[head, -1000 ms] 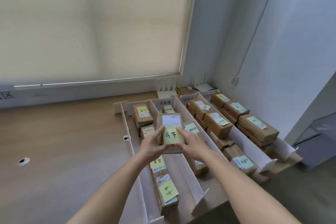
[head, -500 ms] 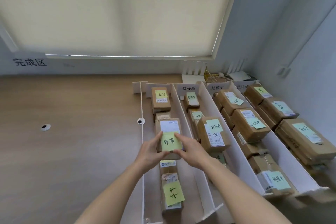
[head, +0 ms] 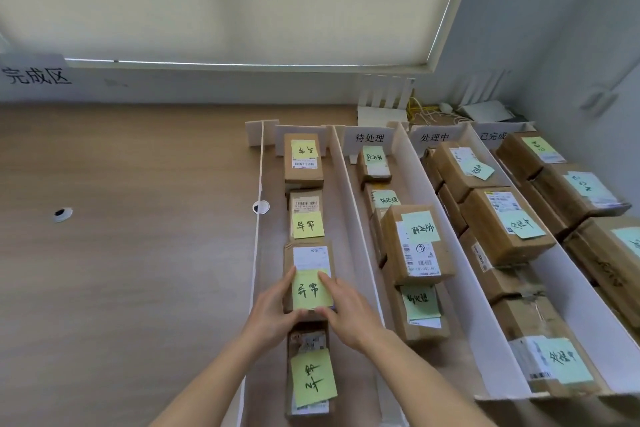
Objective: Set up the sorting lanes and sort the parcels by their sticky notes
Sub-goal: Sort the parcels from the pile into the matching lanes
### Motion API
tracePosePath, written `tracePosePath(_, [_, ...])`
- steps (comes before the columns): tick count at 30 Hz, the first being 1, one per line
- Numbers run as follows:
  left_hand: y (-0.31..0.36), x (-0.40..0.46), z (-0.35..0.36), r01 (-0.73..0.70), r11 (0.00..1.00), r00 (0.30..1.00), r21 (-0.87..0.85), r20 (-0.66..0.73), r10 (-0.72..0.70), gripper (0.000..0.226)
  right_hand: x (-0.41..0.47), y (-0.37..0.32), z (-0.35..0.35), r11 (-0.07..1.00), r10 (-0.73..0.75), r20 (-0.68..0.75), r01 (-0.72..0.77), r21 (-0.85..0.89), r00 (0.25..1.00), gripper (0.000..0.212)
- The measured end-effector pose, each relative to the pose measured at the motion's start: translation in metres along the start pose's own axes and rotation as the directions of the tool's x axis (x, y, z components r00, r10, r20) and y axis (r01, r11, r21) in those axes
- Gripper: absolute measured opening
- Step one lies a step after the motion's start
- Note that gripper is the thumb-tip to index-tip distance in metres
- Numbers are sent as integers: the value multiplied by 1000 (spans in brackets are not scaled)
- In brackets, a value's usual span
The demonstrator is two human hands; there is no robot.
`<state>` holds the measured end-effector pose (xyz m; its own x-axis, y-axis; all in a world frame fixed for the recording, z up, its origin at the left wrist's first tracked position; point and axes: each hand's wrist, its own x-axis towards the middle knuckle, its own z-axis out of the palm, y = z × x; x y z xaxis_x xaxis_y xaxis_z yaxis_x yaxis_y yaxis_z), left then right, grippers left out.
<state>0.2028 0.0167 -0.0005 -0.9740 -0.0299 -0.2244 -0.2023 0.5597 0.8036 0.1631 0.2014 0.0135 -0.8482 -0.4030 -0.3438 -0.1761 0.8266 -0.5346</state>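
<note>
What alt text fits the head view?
Both hands, left hand and right hand, grip a brown cardboard parcel with a yellow sticky note in the leftmost white cardboard lane. More noted parcels fill three lanes beside it.

A wooden table (head: 121,270) carries white cardboard dividers (head: 349,191) forming lanes. Brown parcels (head: 303,163) with sticky notes lie in the lanes. Two round cable holes (head: 63,214) sit in its bare left part.

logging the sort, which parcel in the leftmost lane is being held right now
The third parcel from the far end, gripped by the left hand and right hand. The other three in that lane lie untouched.
</note>
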Motion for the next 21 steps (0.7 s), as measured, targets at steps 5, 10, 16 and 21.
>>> tracePosePath(5, [-10,13,2,27,1000,1000,-9,9,-27,92,16,4,4,1000,6,2,-6,4,1000,72])
tracePosePath(10, [-11,23,0,43,999,998,-2,43,-43,92,24,8,2,1000,13,7,-13,4,1000,74])
tracePosePath(16, [-11,27,3,39,999,997,-12,62,-38,90,22,9,-2,1000,17,-1,-17,22,1000,74])
tracePosePath(21, [-7,26,6,52,999,997,7,48,-53,89,21,5,-6,1000,16,23,-16,13,1000,74])
